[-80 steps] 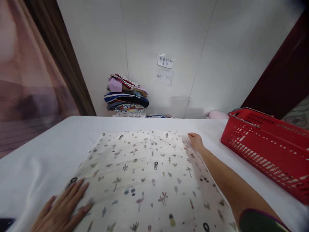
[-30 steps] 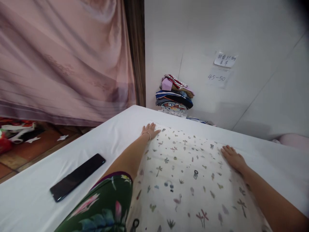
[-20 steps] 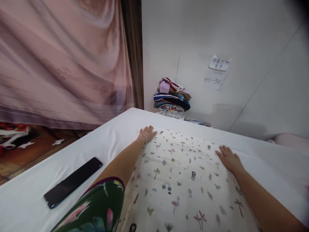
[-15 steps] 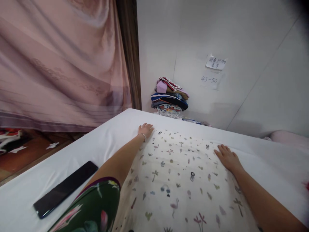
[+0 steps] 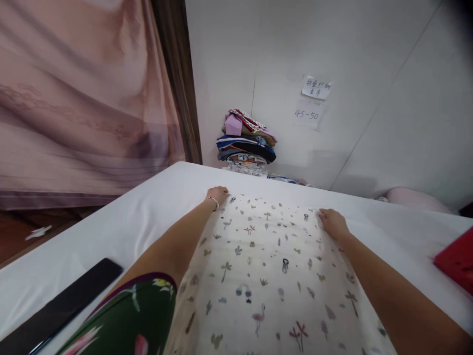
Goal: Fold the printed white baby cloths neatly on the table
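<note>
A white cloth (image 5: 264,266) printed with small flamingos, palms and cacti lies spread over the white-covered table (image 5: 155,197), its near end running out of view below. At its far left corner, my left hand (image 5: 219,195), with a bracelet at the wrist, has its fingers closed on the edge. My right hand (image 5: 333,223) pinches the far right corner, thumb and fingers together. Between the hands the far edge of the cloth runs fairly straight, with slight wrinkles just below it.
Left of my left arm lies a black phone (image 5: 62,305). A red item (image 5: 456,259) rests at the right edge. Behind the table rises a stack of folded fabrics (image 5: 247,140) against the wall. A pink curtain (image 5: 84,98) hangs at the left.
Both hands, earlier flat with fingers stretched out at the far corners, have closed on the cloth there. The view has turned somewhat to the right, showing more of the red item.
</note>
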`<state>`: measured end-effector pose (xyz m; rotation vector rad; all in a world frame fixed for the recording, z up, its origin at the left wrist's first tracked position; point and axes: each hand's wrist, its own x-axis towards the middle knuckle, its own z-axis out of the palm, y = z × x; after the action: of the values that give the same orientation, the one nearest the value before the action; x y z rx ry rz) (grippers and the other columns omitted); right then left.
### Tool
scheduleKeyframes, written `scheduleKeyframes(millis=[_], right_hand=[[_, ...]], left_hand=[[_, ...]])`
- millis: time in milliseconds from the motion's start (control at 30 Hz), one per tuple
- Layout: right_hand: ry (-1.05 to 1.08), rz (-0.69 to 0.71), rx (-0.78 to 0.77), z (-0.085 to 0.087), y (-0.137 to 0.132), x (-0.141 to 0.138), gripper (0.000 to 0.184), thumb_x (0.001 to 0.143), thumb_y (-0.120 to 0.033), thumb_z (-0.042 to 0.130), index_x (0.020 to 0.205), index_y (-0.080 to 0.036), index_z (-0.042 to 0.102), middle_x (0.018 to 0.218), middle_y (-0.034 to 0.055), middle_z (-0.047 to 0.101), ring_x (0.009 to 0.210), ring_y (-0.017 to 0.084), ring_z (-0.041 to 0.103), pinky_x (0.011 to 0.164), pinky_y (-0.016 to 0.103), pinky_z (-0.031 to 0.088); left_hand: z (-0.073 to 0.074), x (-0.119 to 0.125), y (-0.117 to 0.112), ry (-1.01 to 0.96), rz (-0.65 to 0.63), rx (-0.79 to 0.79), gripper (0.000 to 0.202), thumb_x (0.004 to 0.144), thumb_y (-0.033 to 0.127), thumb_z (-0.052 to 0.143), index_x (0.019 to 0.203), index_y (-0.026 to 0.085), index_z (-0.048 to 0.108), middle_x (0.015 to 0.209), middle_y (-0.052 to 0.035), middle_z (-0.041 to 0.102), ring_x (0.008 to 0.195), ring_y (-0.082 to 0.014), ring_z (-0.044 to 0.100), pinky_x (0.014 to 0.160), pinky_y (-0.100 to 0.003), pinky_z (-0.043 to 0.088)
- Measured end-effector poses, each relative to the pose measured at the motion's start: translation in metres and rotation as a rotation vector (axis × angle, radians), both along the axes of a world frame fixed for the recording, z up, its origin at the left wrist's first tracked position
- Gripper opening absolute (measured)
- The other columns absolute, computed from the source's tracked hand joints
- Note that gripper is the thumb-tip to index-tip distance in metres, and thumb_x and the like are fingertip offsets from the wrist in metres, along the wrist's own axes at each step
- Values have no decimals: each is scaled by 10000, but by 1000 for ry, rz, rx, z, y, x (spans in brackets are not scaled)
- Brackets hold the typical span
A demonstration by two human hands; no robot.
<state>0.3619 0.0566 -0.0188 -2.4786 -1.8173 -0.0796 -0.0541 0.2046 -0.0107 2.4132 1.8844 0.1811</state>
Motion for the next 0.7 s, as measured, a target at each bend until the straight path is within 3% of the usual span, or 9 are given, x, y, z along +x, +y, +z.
scheduleKeyframes(millis=[167,333,400,533,633,700], right_hand=[[-10,-64,53,-7,10,6,356,828,-245,330,997,-177,636,1052,108,612,985,249,548,813,355,415],[-14,-104,74,-5,9,2,381,840,-248,313,1088,-178,594,1120,114,581,1063,261,505,892,400,374],[-16,-48,106,-3,4,-5,414,852,-266,297,1183,-175,530,1233,103,515,1164,255,426,966,399,317],[38,174,48,-11,-8,-21,484,874,-419,263,1289,-219,412,1392,48,347,1292,244,251,1033,438,224],[90,170,-70,-23,-9,-24,545,867,-509,225,1339,-253,317,1450,21,218,1327,236,160,1040,495,173],[123,149,-102,-27,-6,-20,563,866,-530,202,1350,-258,292,1459,15,186,1334,233,136,1042,503,162]], left_hand=[[-7,-1,6,-19,17,34,332,808,371,406,1045,259,609,1129,-45,590,1071,-227,486,937,-357,312],[-12,9,3,-50,80,67,381,839,318,334,1158,243,530,1248,-76,505,1172,-239,402,995,-440,231],[-14,11,-4,-59,54,91,421,854,313,300,1247,260,440,1351,-44,403,1248,-215,310,1031,-450,164],[-24,5,-21,-22,-146,87,499,867,458,246,1328,284,324,1448,4,232,1326,-206,144,1061,-454,44],[-28,-1,-23,18,-166,-31,588,835,583,225,1342,295,301,1461,-17,192,1333,-241,120,1046,-491,51],[-23,-2,-21,24,-147,-87,569,838,579,232,1332,309,316,1455,-25,210,1330,-244,139,1037,-493,91]])
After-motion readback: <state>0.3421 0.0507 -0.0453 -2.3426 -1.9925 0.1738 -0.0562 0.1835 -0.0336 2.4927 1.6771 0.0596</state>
